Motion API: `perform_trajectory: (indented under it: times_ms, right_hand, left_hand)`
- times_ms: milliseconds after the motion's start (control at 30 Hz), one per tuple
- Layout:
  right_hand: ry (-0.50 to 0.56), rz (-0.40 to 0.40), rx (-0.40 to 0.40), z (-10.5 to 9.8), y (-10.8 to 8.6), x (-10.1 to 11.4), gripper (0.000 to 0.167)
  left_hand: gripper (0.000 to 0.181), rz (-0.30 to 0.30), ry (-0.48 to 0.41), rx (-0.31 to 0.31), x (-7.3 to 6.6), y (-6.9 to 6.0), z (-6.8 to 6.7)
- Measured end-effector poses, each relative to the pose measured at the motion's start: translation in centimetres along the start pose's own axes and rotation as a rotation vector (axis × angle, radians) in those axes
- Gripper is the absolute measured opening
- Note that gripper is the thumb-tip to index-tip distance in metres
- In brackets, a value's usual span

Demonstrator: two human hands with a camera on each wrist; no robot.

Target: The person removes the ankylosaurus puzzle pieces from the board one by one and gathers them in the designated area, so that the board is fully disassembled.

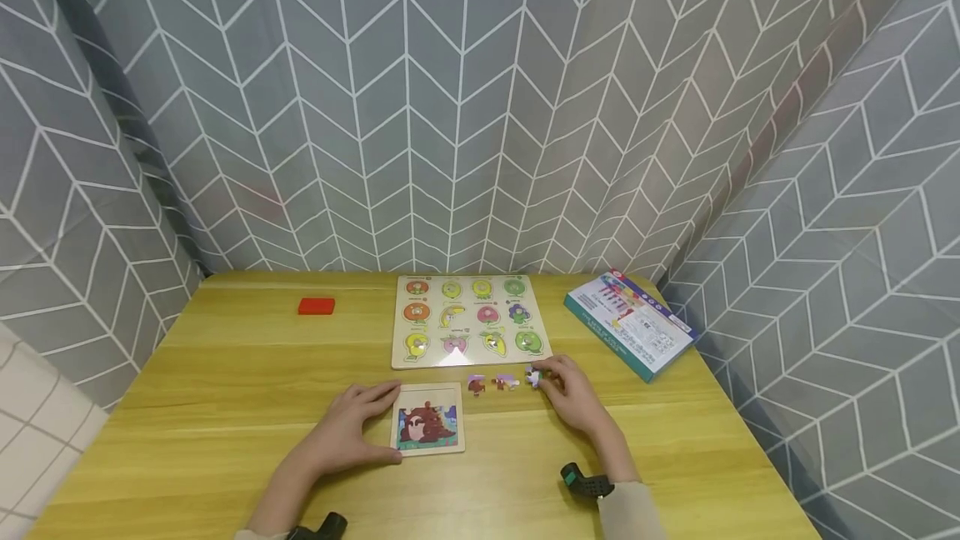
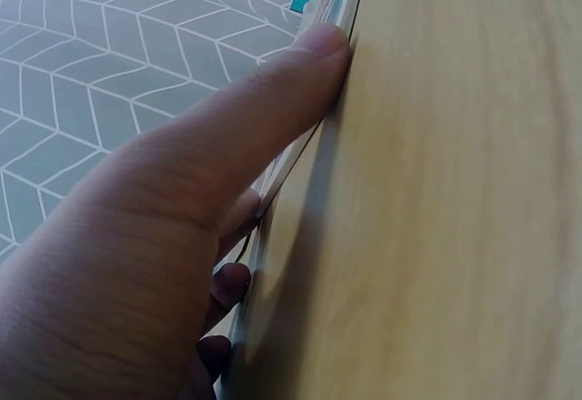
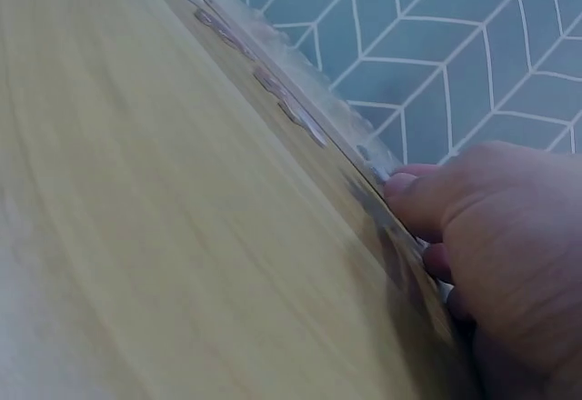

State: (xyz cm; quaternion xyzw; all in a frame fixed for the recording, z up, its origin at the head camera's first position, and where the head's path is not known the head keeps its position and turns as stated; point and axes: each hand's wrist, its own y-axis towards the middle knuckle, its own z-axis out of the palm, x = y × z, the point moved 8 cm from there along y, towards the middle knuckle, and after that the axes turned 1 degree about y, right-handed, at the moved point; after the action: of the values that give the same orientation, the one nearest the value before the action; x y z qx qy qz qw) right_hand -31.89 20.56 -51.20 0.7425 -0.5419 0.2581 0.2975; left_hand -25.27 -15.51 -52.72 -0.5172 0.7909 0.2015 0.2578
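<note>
R hand (image 1: 573, 394): thumb + fingertips pinch 1 small puzzle pc (image 1: 532, 374), whitish w/ purple and green, partly hidden by fingers; can't tell if it's clear of the worktop (image 1: 225, 407). L hand (image 1: 341, 432): thumb on the near L corner, fingers at the far L corner, gripping 1 puzzle tray (image 1: 431, 394) flat on the worktop, approx. mid-width, well in from the far edge. Tray: pale wood rim, pic of a brown spiky animal w/ lighter face on blue/green ground; plain strip along top.

Loose pcs (image 1: 477, 386) between tray and R hand: 2, brown + purple, in a row, apart.

Just beyond: 1 fruit board (image 1: 400, 332), pale, 12 cartoon fruits, 3 rows x 4, reaching approx. to the worktop's far edge. 1 box (image 1: 630, 323), teal side, printed top, angled nr far R corner. 1 red block (image 1: 317, 306) nr far edge, twd far L corner. Wrist cams (image 1: 588, 484): 2, black, 1 per arm.
</note>
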Motion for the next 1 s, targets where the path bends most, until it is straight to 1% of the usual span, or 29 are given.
perform_trajectory:
  times_ms: [100, 200, 367, 633, 800, 1000]
  right_hand:
    - [-0.002, 0.000, 0.028, 0.03, -0.04, -0.01, 0.028]
    - [-0.016, -0.011, 0.036, 0.04, -0.08, 0.09, 0.028]
    - [-0.037, -0.031, 0.038, 0.18, -0.11, 0.30, 0.028]
    - [-0.057, -0.025, 0.052, 0.51, -0.08, 0.28, 0.029]
    - [-0.047, -0.025, 0.056, 0.48, -0.06, 0.25, 0.030]
    - [-0.036, -0.028, 0.045, 0.32, -0.29, 0.10, 0.030]
  left_hand:
    - [0.110, -0.001, -0.002, 0.000, 0.04, 0.00, 0.04]
    - [0.110, -0.002, -0.009, 0.001, 0.12, 0.02, 0.09]
    - [0.110, -0.002, -0.012, 0.001, 0.32, 0.10, 0.14]
    - [0.111, -0.005, -0.011, 0.002, 0.48, 0.03, 0.16]
    - [0.111, 0.000, -0.002, -0.006, 0.35, 0.04, 0.07]
    - [0.112, -0.009, -0.003, -0.004, 0.30, 0.01, 0.04]
